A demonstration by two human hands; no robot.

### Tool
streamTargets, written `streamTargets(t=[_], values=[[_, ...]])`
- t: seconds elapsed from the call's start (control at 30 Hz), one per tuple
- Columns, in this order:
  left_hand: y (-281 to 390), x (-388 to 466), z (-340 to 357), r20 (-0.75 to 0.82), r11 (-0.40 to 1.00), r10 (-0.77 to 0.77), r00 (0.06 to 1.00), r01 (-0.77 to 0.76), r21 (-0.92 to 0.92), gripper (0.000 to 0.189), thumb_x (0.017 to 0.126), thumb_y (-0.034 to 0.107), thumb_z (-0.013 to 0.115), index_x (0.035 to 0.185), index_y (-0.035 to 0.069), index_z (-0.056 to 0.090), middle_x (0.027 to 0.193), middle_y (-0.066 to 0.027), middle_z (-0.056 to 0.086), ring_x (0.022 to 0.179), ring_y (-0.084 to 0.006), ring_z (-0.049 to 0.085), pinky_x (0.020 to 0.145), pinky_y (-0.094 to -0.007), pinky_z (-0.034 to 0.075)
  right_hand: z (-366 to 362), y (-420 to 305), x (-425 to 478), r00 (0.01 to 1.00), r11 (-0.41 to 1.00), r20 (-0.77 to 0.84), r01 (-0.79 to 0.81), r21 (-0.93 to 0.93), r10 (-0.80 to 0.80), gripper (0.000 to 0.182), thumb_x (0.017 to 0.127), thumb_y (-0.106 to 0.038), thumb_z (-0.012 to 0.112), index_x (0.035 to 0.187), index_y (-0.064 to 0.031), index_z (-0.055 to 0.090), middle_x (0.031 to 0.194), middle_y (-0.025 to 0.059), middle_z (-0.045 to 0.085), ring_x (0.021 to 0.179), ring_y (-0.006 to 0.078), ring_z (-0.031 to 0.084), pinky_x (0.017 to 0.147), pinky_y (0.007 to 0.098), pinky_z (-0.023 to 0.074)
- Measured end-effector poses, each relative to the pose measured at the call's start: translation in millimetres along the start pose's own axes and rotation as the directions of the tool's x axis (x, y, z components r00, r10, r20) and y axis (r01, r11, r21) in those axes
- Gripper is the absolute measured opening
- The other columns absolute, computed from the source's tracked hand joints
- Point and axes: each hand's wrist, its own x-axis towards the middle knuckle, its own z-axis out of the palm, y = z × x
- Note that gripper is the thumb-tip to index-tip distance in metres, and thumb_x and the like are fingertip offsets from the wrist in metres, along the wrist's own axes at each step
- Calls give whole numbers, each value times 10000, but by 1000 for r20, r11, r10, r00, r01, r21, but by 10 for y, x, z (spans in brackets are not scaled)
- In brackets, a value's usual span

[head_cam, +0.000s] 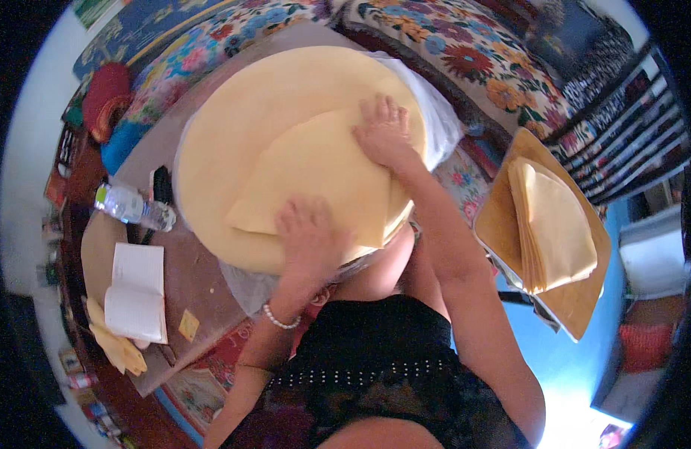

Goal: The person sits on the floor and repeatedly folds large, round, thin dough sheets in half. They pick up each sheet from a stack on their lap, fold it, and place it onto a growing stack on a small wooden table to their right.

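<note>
A large round stack of pale yellow, dough-like sheets [233, 146] lies in front of me on clear plastic film [441, 129]. On top of it rests a folded sheet [317, 163] with a curved upper edge and a pointed left corner. My right hand [383, 132] is laid flat on the upper right of this fold, fingers slightly spread. Blurred by motion, my left hand [312, 238] touches the fold near its lower edge; a bead bracelet circles that wrist. Neither hand grips anything.
To the right, a wooden board [581, 303] carries a pile of folded sheets [564, 224]. On the low table [205, 314] at left are a plastic bottle [135, 207], an open notebook [136, 292] and a small yellow packet [189, 325]. Floral cushions [463, 50] line the back.
</note>
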Motion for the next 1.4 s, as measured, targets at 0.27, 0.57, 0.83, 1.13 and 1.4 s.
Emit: streamTargets(t=[0.27,0.57,0.83,1.13,1.4], values=[[413,-104,96,-33,949,301,953,-303,-92,937,773,578,578,1387,-61,274,1421,-298,282,1308,-457,271,1088,-552,156,70,-300,-329,960,971,-148,-231,65,238,685,748,-109,551,1347,107,297,1251,290,466,1077,387,529,857,436,474],[-110,-232,167,-347,874,288,893,-393,-285,670,769,263,644,1309,-51,400,1290,-278,454,1185,-438,439,1018,-478,331,-334,-182,-361,857,235,155,-302,924,491,347,711,-2,537,1044,85,500,800,212,599,732,281,636,588,349,501],[-5,344,-71,-472,789,458,753,-590,-175,365,815,126,517,1143,-27,560,1127,-199,597,1070,-382,536,978,-464,381,-1484,703,-1238,823,220,-200,93,971,532,311,705,19,558,1009,67,518,837,108,596,744,184,589,615,314,489],[2535,1145,-493,-633,352,720,285,-936,-21,351,660,-64,597,1009,-29,588,1002,-167,635,978,-306,592,932,-428,411,-2639,2400,-3033,511,343,-314,40,938,800,249,755,-60,610,986,12,553,807,67,603,636,135,573,518,274,470],[3530,1135,142,-473,225,850,230,-972,-68,306,699,-93,535,985,2,591,974,-146,634,981,-296,586,920,-388,424,-1738,3528,-3898,233,396,-325,-423,815,917,254,727,-79,603,931,68,569,790,162,630,688,283,623,592,361,490]])
